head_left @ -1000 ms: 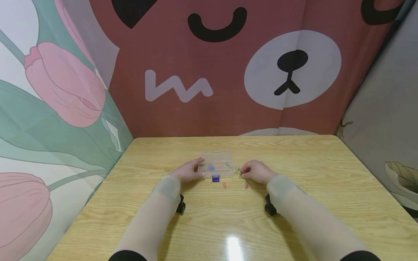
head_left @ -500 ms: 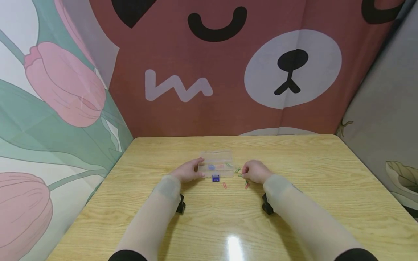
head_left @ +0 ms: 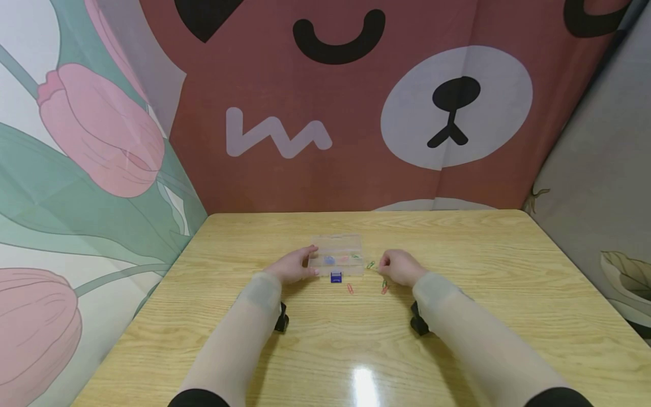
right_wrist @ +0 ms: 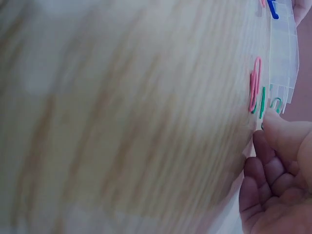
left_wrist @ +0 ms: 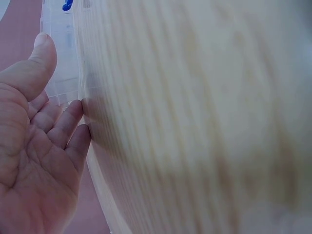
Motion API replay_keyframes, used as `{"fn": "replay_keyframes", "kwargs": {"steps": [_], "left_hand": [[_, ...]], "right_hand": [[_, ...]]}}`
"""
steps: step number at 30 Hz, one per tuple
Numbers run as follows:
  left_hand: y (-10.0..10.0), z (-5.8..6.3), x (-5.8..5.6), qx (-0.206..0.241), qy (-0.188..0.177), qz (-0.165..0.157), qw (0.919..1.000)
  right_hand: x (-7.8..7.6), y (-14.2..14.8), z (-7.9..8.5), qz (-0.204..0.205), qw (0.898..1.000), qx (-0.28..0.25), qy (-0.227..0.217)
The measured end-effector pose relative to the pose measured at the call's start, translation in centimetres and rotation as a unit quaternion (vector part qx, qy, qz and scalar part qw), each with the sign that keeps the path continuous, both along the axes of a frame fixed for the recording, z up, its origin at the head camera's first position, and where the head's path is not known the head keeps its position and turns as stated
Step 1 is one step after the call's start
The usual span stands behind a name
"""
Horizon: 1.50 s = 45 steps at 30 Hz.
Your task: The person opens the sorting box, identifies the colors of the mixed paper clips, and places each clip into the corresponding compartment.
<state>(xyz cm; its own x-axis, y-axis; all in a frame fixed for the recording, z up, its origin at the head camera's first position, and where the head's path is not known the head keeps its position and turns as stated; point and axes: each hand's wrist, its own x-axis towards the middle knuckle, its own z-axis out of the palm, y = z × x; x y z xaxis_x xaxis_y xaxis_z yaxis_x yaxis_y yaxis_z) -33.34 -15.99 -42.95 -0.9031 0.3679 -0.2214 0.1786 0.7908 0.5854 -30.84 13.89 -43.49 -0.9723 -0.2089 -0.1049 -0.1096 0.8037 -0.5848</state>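
A clear plastic box [head_left: 351, 271] with its lid folded back stands mid-table, with a blue latch [head_left: 336, 277] at the front. Small blue, pink and green pieces show inside its compartments. My left hand [head_left: 293, 266] grips the box's left end, thumb at the front and a finger at the back. To the right of the box, my right hand [head_left: 402, 267] pinches a green paper clip [right_wrist: 276, 105] between thumb and fingertip. Another green paper clip [head_left: 370, 265] lies between that hand and the box. A pink paper clip [right_wrist: 256, 85] overlaps a green one closer to me.
One pink paper clip [head_left: 350, 289] lies alone in front of the box. The wooden table [head_left: 325, 350] reaches back to a brown bear-print curtain [head_left: 305, 186]. A flower-print curtain [head_left: 102, 226] hangs at the left, a grey one [head_left: 600, 186] at the right.
My right fingertips have picked at the green paper clip, turned it and raised it slightly. The left hand and the box have stayed in place.
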Motion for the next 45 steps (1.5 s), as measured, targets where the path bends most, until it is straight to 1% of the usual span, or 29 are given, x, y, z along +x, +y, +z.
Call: {"fn": "replay_keyframes", "kwargs": {"steps": [3, 7, 16, 22, 25, 32, 45], "left_hand": [[0.0, 0.0, 0.0, 0.0, -0.002, 0.001, 1.0], [0.0, 0.1, 0.0, 0.002, -0.004, 0.001, 1.0], [-0.1, 0.0, 0.0, 0.0, 0.0, -0.005, 1.0], [-0.2, -0.1, -0.2, -0.004, 0.001, -0.006, 1.0], [-0.1, 0.0, -0.2, -0.007, 0.001, -0.007, 1.0], [-0.2, 0.0, -0.3, -0.007, 0.001, -0.007, 1.0], [-0.2, -0.1, -0.3, 0.004, -0.003, -0.006, 1.0]], "right_hand": [[0.0, 0.2, 0.2, -0.017, 1.0, -0.016, 0.016], [-0.1, 0.3, 0.4, -0.027, 0.999, -0.034, 0.03], [-0.2, 0.2, 0.7, -0.029, 0.997, -0.047, 0.045], [-0.6, -0.2, 1.1, -0.04, 0.997, -0.057, 0.041], [-0.8, -0.5, 1.3, -0.041, 0.997, -0.056, 0.04], [-1.1, -1.3, 2.0, -0.025, 0.997, -0.055, 0.053], [-1.5, -3.2, 2.3, -0.029, 0.996, -0.047, 0.064]]}}
